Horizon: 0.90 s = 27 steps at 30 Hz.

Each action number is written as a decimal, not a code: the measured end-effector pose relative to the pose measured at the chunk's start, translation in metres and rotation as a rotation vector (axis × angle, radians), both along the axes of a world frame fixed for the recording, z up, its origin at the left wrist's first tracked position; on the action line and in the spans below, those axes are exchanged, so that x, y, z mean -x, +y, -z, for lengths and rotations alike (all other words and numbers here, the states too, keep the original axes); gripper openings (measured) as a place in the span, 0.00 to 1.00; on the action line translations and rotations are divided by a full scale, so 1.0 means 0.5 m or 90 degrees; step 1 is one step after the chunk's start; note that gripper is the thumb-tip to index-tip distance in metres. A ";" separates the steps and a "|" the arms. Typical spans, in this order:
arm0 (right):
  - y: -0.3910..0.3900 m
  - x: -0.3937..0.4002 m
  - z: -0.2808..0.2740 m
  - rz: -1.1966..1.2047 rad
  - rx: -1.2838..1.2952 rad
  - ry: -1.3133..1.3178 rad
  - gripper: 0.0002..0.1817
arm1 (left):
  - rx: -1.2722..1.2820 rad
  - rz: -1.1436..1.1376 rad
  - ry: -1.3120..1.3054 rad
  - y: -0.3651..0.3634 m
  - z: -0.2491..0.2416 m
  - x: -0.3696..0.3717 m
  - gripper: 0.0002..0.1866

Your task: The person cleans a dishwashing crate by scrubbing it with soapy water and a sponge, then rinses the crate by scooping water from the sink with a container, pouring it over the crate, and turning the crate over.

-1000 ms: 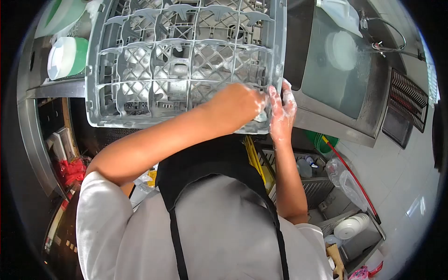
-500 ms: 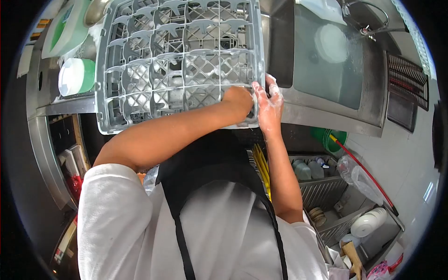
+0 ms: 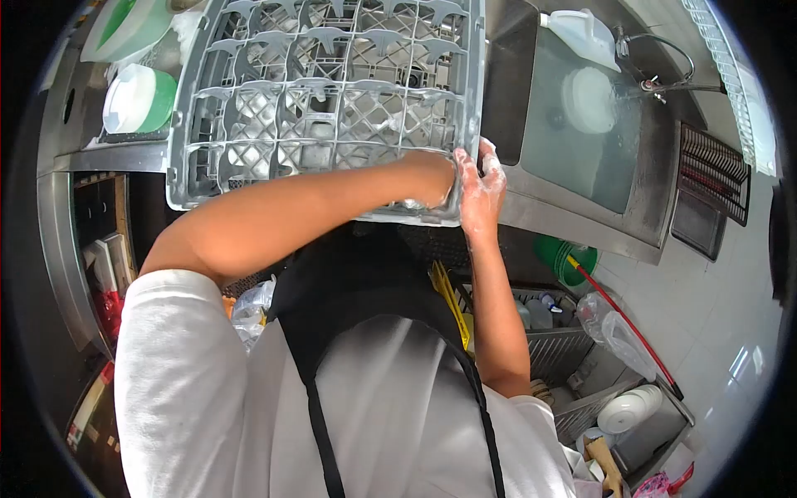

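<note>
A grey plastic dish rack with square compartments lies across the counter, with white suds on its lattice. My left hand is down inside its near right corner; the fingers are bent out of sight, and a bit of white foam shows below them. Covered in suds, my right hand closes round the rack's right rim at the same corner, thumb and fingers on either side of the wall. The two hands are close together, with the rack wall between them.
To the right is a sink of cloudy water with a round white item and a plastic jug. A green and white tub stands left of the rack. Below right are a grey crate, a green bucket and a red pole.
The view has shifted and turned slightly. My left hand has moved a little along the inside of the rack's corner; my right hand keeps its hold on the rim.
</note>
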State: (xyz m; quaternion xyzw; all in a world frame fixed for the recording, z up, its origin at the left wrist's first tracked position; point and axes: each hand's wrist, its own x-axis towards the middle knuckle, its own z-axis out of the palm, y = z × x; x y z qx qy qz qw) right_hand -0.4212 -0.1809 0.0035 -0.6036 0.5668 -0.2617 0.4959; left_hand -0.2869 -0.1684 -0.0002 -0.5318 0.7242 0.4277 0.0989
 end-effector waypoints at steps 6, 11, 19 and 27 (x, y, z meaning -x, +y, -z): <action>0.002 -0.004 -0.007 0.030 -0.003 -0.083 0.19 | 0.034 -0.110 -0.073 0.012 0.062 0.045 0.13; -0.004 0.004 0.024 0.033 0.016 -0.078 0.17 | -0.011 -0.093 0.051 0.009 0.141 0.032 0.16; -0.001 0.004 0.040 0.084 0.028 -0.081 0.23 | 0.061 -0.096 -0.077 0.003 0.070 0.049 0.17; 0.001 0.010 0.046 0.078 0.086 -0.062 0.19 | -0.180 -0.187 0.252 -0.021 0.185 -0.007 0.17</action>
